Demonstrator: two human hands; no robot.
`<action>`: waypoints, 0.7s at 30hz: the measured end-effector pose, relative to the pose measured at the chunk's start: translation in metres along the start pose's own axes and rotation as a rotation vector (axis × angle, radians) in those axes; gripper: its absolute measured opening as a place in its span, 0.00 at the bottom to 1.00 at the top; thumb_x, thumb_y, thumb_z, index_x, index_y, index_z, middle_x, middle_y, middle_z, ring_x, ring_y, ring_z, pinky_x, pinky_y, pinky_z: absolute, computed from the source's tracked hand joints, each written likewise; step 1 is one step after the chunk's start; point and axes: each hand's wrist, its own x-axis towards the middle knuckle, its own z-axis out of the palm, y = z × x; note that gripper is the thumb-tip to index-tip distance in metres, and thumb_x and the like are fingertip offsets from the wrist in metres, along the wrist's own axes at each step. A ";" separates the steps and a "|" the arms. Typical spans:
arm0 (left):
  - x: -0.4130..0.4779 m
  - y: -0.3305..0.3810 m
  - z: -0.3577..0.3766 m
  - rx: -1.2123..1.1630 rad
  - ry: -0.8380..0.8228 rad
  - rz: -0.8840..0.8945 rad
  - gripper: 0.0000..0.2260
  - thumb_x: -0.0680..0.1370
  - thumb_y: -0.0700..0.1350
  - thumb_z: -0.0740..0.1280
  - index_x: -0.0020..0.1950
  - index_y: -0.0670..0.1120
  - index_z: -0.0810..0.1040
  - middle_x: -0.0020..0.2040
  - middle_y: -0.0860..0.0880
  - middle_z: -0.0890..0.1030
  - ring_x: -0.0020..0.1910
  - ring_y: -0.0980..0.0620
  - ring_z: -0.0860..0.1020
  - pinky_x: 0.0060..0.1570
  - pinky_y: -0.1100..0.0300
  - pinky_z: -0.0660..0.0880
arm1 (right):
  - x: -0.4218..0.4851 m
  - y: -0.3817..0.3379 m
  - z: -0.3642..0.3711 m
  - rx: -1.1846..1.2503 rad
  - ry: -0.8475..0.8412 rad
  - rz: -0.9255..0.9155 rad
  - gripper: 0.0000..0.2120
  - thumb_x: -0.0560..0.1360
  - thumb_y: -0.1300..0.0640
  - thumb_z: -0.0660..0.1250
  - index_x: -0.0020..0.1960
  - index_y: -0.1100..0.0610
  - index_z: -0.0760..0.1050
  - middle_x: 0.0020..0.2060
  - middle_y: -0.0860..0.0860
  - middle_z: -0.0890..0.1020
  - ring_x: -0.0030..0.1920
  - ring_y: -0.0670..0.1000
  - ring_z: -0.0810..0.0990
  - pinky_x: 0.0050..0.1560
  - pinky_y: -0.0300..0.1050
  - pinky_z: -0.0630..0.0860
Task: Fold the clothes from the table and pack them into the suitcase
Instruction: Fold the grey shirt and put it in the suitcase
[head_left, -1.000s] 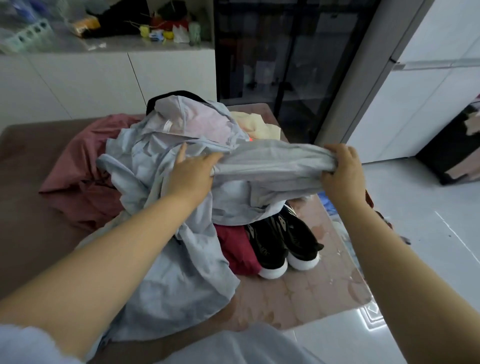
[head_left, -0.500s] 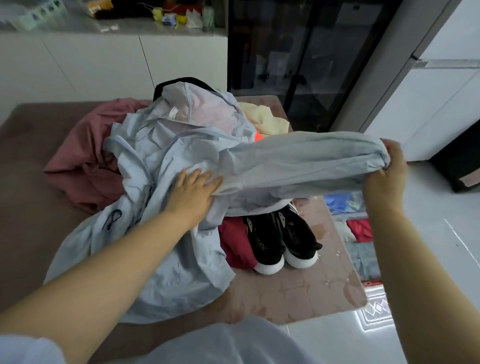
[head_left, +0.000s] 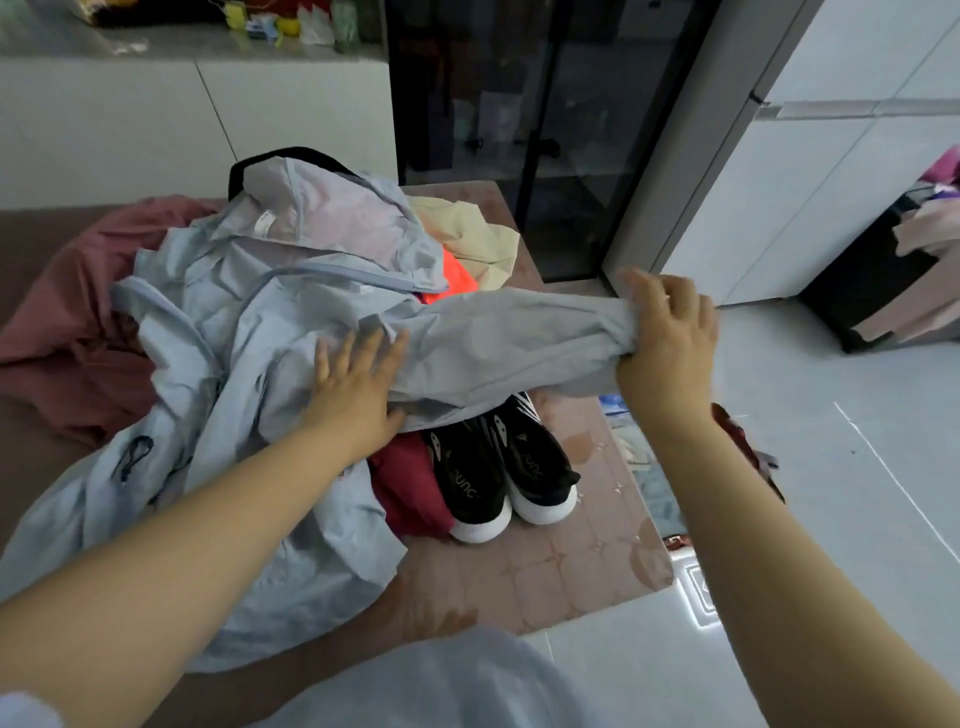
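Observation:
A light grey-blue hooded jacket (head_left: 249, 332) lies rumpled over the heap of clothes on the table (head_left: 550, 577). My right hand (head_left: 670, 338) grips the cuff end of its sleeve (head_left: 509, 343) and holds it stretched out to the right, above the table's edge. My left hand (head_left: 356, 387) lies flat, fingers spread, on the jacket where the sleeve joins the body. Under the jacket are a pink-red garment (head_left: 78, 322), a cream garment (head_left: 467, 239), an orange piece (head_left: 452, 278) and a dark red garment (head_left: 410, 483). Packed clothes (head_left: 644, 457) show on the floor right of the table; the suitcase itself is mostly hidden by my right arm.
A pair of black sneakers with white soles (head_left: 498, 467) stands on the table under the stretched sleeve. A white cabinet (head_left: 197, 119) with small items on top is behind the table, a dark glass door (head_left: 524, 104) beyond. A dark bin with clothes (head_left: 893, 280) stands at the right.
My right hand has drawn the sleeve out to the right until it is stretched. My left hand has opened flat and slid lower on the jacket body.

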 end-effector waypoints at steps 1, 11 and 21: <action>0.001 0.011 -0.002 -0.039 0.015 0.054 0.41 0.76 0.57 0.62 0.75 0.53 0.34 0.78 0.48 0.46 0.76 0.42 0.46 0.70 0.42 0.35 | -0.010 -0.001 0.011 -0.028 -0.167 -0.025 0.32 0.65 0.71 0.65 0.69 0.56 0.68 0.59 0.59 0.72 0.58 0.63 0.69 0.59 0.53 0.63; 0.011 0.050 0.011 0.063 -0.158 0.292 0.34 0.77 0.65 0.52 0.77 0.55 0.41 0.78 0.51 0.51 0.76 0.46 0.42 0.69 0.42 0.32 | -0.070 0.046 0.046 0.695 -0.846 0.472 0.34 0.74 0.42 0.66 0.75 0.48 0.56 0.69 0.46 0.69 0.72 0.48 0.63 0.74 0.51 0.54; 0.062 0.102 -0.025 -0.218 0.080 0.410 0.24 0.79 0.53 0.59 0.75 0.56 0.59 0.77 0.48 0.55 0.76 0.41 0.49 0.71 0.43 0.41 | -0.024 0.048 0.009 0.697 -0.713 0.274 0.09 0.79 0.53 0.62 0.45 0.59 0.72 0.33 0.51 0.73 0.33 0.46 0.70 0.37 0.40 0.67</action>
